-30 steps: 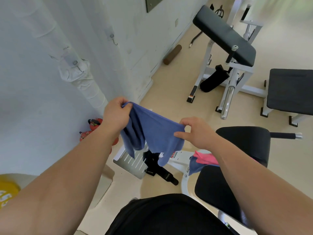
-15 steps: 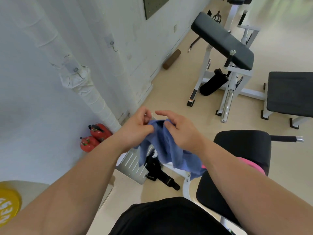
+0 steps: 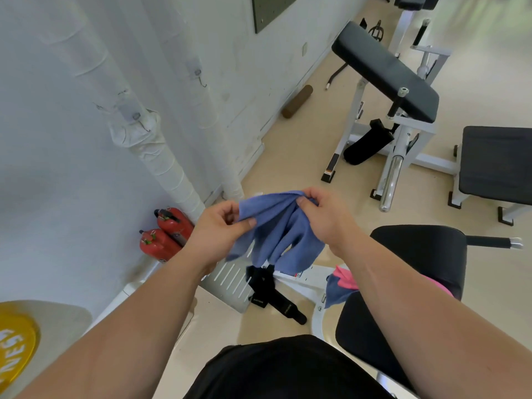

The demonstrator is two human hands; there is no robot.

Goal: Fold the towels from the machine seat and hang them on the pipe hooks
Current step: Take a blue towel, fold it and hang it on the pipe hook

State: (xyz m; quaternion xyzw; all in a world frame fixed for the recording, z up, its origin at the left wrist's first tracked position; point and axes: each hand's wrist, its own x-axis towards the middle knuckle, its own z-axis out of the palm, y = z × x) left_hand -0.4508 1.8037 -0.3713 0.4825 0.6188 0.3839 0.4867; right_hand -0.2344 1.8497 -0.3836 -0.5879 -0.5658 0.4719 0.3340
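Observation:
A blue towel hangs doubled over in front of me, above the floor. My left hand pinches its left edge between thumb and fingers. My right hand pinches the bunched top fold at the right. More towels, a pink one over a blue one, lie on the black machine seat below my right forearm. Two white wrapped pipes run up the wall, each with a small metal hook: the near hook and the far hook. Both hooks are bare.
Two red fire extinguishers lie at the foot of the near pipe. A black strap and a slotted grey footplate lie under the towel. A black padded bench and another seat stand to the right. A yellow weight plate sits at lower left.
The towel was spread wide between my hands, then my hands came together and doubled it. Now they have parted slightly, each pinching one end of the folded towel.

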